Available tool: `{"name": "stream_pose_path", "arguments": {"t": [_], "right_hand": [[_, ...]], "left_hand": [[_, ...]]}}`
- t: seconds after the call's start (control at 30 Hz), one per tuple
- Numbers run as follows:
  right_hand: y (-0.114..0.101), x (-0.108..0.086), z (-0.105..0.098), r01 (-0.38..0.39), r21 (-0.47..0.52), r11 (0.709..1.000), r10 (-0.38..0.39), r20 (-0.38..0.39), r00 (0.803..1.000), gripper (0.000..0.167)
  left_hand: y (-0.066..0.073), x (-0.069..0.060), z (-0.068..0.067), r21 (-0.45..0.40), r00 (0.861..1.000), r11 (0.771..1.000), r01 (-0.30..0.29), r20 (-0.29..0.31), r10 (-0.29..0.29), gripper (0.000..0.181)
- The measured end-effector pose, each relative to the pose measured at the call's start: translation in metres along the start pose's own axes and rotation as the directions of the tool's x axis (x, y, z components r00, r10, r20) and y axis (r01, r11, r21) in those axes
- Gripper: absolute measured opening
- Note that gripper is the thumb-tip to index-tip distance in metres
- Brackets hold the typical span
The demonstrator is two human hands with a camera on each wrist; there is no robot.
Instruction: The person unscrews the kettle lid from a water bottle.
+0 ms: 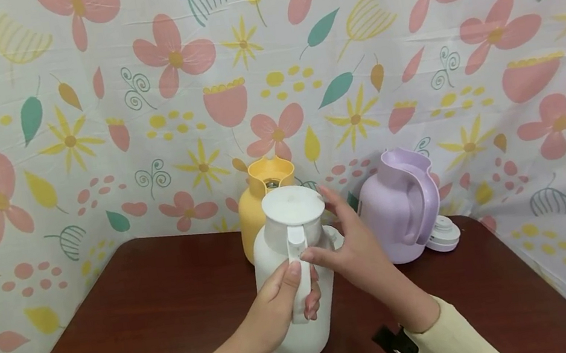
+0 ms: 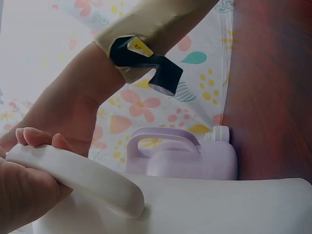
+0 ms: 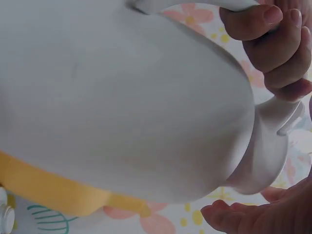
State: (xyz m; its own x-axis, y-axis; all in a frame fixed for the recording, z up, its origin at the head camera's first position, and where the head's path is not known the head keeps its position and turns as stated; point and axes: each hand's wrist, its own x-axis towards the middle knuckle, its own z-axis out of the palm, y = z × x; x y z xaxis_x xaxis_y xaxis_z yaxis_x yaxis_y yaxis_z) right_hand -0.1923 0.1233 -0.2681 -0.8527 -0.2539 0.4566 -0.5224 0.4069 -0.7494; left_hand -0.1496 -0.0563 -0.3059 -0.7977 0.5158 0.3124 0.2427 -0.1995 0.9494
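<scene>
A white thermos jug [image 1: 298, 336] stands nearest me, its round white lid [image 1: 292, 204] on top. My left hand [image 1: 268, 319] grips the jug's handle [image 1: 301, 296], fingers wrapped round it and thumb along the top. In the left wrist view the handle [image 2: 83, 178] crosses that hand. My right hand [image 1: 354, 245] is spread at the right of the lid and neck, thumb by the handle's top. In the right wrist view its fingers [image 3: 226, 214] lie extended close to the neck [image 3: 261, 163]; whether they touch it I cannot tell.
Behind the white jug is a yellow thermos jug [image 1: 251, 221] with its mouth uncovered. To the right stands a lilac thermos jug [image 1: 383, 219], a white stopper [image 1: 442, 235] beside it. Another white piece [image 1: 333, 236] shows partly behind my right hand. Patterned cloth [image 1: 144, 130] backs the brown table [image 1: 145, 319].
</scene>
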Motion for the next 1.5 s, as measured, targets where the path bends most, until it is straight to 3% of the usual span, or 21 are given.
{"name": "stream_pose_path", "arguments": {"t": [0.23, 0.4, 0.6, 0.8, 1.13, 1.37, 1.5], "right_hand": [[-0.018, 0.008, 0.010, -0.093, -0.106, 0.990, 0.095, 0.012, 0.995, 0.108], [-0.022, 0.009, 0.019, -0.094, -0.119, 0.988, 0.090, -0.041, 0.995, 0.099], [-0.018, 0.009, 0.030, -0.035, -0.061, 0.998, 0.026, -0.129, 0.991, 0.078], [-0.014, 0.009, 0.029, 0.000, -0.074, 0.997, -0.011, -0.150, 0.989, 0.070], [-0.008, 0.013, 0.023, 0.072, -0.086, 0.994, -0.083, -0.122, 0.989, 0.071], [0.005, 0.017, 0.015, 0.179, -0.006, 0.984, -0.179, -0.059, 0.982, 0.070], [0.019, 0.023, 0.009, 0.276, 0.096, 0.956, -0.276, -0.013, 0.961, 0.068]], "left_hand": [[0.001, 0.000, -0.002, 0.006, 1.000, 1.000, 0.008, 0.014, -0.008, 0.057], [0.000, 0.001, -0.001, 0.005, 1.000, 1.000, -0.015, 0.024, 0.015, 0.055], [0.000, 0.002, 0.003, 0.023, 1.000, 0.999, -0.026, -0.003, 0.026, 0.051], [-0.001, 0.004, 0.004, 0.025, 0.999, 0.999, -0.033, 0.011, 0.032, 0.052], [0.000, 0.004, 0.003, 0.040, 0.998, 0.998, -0.055, 0.025, 0.054, 0.050], [-0.001, 0.005, 0.003, 0.018, 0.999, 0.999, -0.045, 0.020, 0.044, 0.048], [-0.002, 0.005, 0.003, -0.006, 0.999, 0.999, -0.042, 0.025, 0.042, 0.048]]}}
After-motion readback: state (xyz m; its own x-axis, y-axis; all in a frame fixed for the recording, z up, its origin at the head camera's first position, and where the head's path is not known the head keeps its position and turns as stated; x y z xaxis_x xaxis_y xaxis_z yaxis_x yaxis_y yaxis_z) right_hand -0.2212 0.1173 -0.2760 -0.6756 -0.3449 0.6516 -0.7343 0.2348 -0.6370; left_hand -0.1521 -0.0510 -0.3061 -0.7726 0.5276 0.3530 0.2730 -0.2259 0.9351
